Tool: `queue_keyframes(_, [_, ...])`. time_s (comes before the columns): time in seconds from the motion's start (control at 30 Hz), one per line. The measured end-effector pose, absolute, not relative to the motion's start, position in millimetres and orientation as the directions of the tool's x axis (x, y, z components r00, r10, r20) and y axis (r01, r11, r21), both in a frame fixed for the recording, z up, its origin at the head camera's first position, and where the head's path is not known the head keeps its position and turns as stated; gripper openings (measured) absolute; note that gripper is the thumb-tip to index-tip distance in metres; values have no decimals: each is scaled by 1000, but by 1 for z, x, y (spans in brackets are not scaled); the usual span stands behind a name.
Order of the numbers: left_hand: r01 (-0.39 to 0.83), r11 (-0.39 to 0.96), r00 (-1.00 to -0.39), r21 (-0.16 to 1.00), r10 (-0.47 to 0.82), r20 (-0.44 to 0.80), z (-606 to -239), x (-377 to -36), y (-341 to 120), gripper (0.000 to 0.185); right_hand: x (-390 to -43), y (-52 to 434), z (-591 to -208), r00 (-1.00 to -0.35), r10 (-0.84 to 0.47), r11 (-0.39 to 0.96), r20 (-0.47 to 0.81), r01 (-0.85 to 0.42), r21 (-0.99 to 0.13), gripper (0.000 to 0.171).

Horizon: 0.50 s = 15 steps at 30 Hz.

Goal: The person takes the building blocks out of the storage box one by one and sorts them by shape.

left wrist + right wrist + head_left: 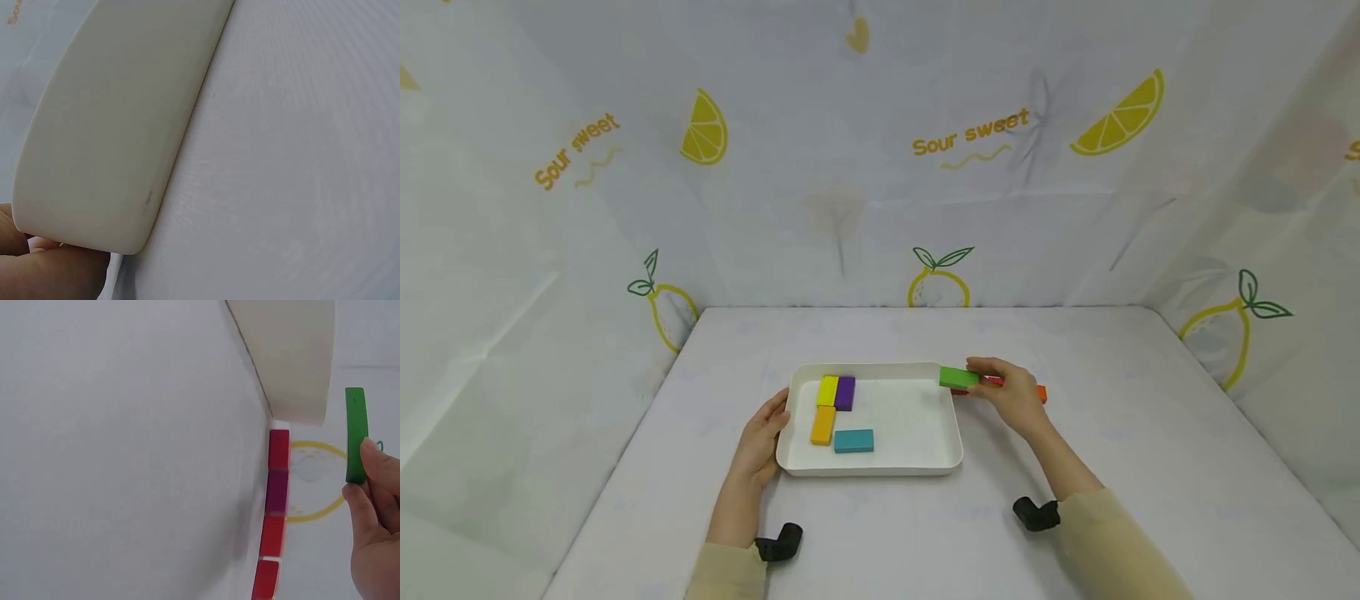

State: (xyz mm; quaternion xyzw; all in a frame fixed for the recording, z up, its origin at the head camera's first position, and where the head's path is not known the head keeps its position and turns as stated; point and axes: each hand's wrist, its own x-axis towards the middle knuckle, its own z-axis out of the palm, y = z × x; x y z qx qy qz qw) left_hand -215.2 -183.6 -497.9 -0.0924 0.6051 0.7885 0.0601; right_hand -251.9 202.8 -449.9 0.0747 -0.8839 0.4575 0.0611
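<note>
Right hand (1013, 398) has a green block (957, 377) pinched, long axis pointing left toward the white tray (910, 421); left hand (758, 443) grips that.

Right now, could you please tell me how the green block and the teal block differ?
The green block is held by the right hand; the teal block lies in the tray, untouched. The green block is near the tray's far right corner, the teal block near its front edge. Both are oblong.

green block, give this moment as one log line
right hand pinches raised green block | left hand grips tray | four blocks inside tray
</note>
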Motion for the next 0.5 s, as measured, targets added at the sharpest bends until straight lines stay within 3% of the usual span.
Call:
queue_keyframes(0.33, [-204, -257, -976, 945, -19, -216, -497, -215, -183, 53, -240, 231, -463, -990, -54, 620, 126, -133, -773, 45])
queue_keyframes(0.5, [-201, -251, -977, 947, -19, -212, -497, -214, -183, 53, -241, 231, -473, -982, -119, 611, 149, -191, -769, 42])
